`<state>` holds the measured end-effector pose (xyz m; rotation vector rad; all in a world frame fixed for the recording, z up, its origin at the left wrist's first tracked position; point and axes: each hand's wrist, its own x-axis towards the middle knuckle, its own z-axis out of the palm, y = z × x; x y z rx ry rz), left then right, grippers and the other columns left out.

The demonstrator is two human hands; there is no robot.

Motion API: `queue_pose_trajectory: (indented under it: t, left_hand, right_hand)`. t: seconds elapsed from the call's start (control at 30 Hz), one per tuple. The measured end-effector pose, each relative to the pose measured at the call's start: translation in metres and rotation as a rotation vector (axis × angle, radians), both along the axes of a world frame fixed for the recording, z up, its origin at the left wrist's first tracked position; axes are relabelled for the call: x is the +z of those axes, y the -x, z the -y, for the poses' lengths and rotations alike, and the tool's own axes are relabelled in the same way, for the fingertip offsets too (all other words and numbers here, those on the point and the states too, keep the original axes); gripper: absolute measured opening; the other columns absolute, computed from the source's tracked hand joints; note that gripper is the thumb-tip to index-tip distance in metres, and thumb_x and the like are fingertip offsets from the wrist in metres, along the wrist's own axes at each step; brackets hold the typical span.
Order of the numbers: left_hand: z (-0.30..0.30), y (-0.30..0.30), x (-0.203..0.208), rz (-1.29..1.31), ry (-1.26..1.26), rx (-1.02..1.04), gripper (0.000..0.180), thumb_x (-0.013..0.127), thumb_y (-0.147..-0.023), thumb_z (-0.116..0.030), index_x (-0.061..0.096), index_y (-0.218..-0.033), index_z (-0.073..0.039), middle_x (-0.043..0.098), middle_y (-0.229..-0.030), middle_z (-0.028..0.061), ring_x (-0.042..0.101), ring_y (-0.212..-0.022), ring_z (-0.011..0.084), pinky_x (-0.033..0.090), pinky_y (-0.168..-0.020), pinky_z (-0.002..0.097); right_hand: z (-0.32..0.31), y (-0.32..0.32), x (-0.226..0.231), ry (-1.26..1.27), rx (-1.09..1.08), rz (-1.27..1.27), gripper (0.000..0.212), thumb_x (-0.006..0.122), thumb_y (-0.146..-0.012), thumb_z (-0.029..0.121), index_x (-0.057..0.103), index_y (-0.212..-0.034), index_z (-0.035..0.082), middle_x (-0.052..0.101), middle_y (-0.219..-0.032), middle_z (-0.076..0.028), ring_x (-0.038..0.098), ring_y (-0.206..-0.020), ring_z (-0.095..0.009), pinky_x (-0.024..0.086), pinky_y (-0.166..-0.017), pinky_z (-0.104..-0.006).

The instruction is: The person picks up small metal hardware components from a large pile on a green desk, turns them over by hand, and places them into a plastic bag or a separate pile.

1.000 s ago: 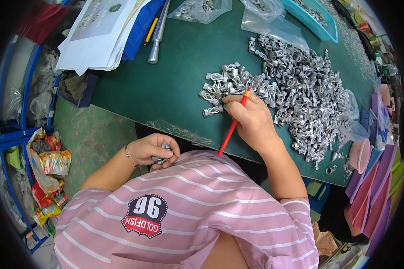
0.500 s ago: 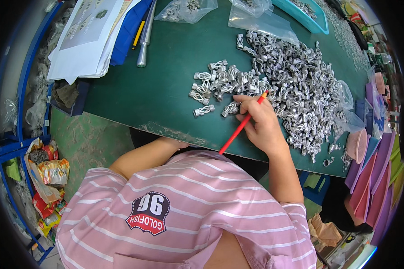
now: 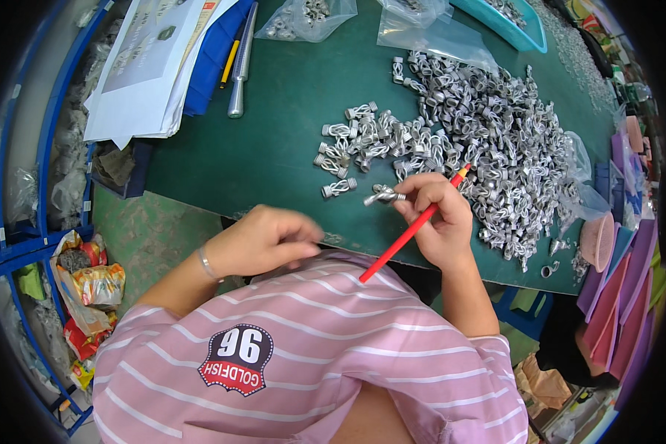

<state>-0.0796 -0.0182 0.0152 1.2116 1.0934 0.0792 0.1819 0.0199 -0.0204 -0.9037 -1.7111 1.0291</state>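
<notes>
Between thumb and fingertips, my right hand pinches a small silver metal fitting with a threaded end and a twisted looped body. The same hand holds a red pencil, its tip up to the right and its blunt end near my shirt. My left hand hovers by the table's near edge, left of the fitting; its fingers are bent and smeared by motion. A small group of similar fittings lies beyond my right hand, joined to a large heap of fittings on the right.
The green table carries papers, a blue tray, a yellow pencil and a metal rod. Plastic bags and a turquoise tray stand at the back. A blue shelf is at left.
My right hand has lifted a fitting off the table and drawn it back, still holding the red pencil. My left hand has risen from below the table edge into view.
</notes>
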Motion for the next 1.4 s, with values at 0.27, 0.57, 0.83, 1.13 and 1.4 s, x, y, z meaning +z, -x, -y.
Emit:
queue_pose_trajectory:
  t: [0.27, 0.57, 0.83, 1.13, 1.4]
  left_hand:
    - [-0.018, -0.055, -0.021, 0.439, -0.297, 0.449, 0.024, 0.067, -0.074, 0.004, 0.057, -0.096, 0.002, 0.059, -0.087, 0.0056, 0.058, -0.08, 0.011, 0.049, -0.067, 0.0238]
    - [-0.017, -0.066, -0.022, 0.459, -0.772, 0.403, 0.029, 0.073, -0.067, 0.005, 0.06, -0.093, 0.001, 0.057, -0.09, 0.0085, 0.056, -0.077, 0.0112, 0.047, -0.065, 0.0222]
    - [-0.012, -0.07, -0.027, 0.641, -0.148, 0.672, 0.021, 0.058, -0.082, 0.002, 0.056, -0.102, 0.006, 0.06, -0.092, 0.0141, 0.063, -0.083, 0.0201, 0.053, -0.07, 0.0275]
    - [-0.016, -0.048, -0.027, 0.957, 0.321, 0.84, 0.01, 0.048, -0.09, -0.016, 0.05, -0.094, -0.007, 0.041, -0.071, 0.001, 0.035, -0.052, 0.0077, 0.029, -0.041, 0.0183]
    - [-0.014, -0.052, -0.025, 0.547, -0.222, 0.788, 0.014, 0.06, -0.081, 0.0, 0.047, -0.083, -0.005, 0.053, -0.079, 0.0037, 0.046, -0.06, 0.0065, 0.037, -0.045, 0.0188]
  right_hand:
    - [0.014, 0.007, 0.004, 0.213, 0.05, -0.361, 0.025, 0.063, -0.073, -0.01, 0.044, -0.078, 0.004, 0.06, -0.091, -0.014, 0.057, -0.072, -0.015, 0.049, -0.061, -0.0256]
    - [0.025, 0.008, -0.019, 0.282, -0.001, -0.539, 0.028, 0.06, -0.075, -0.013, 0.039, -0.079, 0.005, 0.057, -0.096, -0.018, 0.061, -0.091, -0.025, 0.054, -0.072, -0.0297]
    - [0.029, 0.023, 0.002, -0.194, -0.176, -0.308, 0.038, 0.069, -0.069, -0.01, 0.036, -0.082, 0.004, 0.052, -0.105, -0.022, 0.063, -0.089, -0.027, 0.055, -0.071, -0.0313]
    - [0.005, 0.01, 0.002, -0.19, -0.257, 0.216, 0.024, 0.064, -0.071, -0.009, 0.044, -0.072, 0.004, 0.063, -0.086, -0.013, 0.057, -0.069, -0.024, 0.045, -0.061, -0.0314]
    - [0.006, 0.011, -0.01, 0.047, -0.101, 0.187, 0.029, 0.07, -0.066, -0.006, 0.043, -0.073, 0.005, 0.063, -0.089, -0.011, 0.057, -0.071, -0.022, 0.045, -0.062, -0.0304]
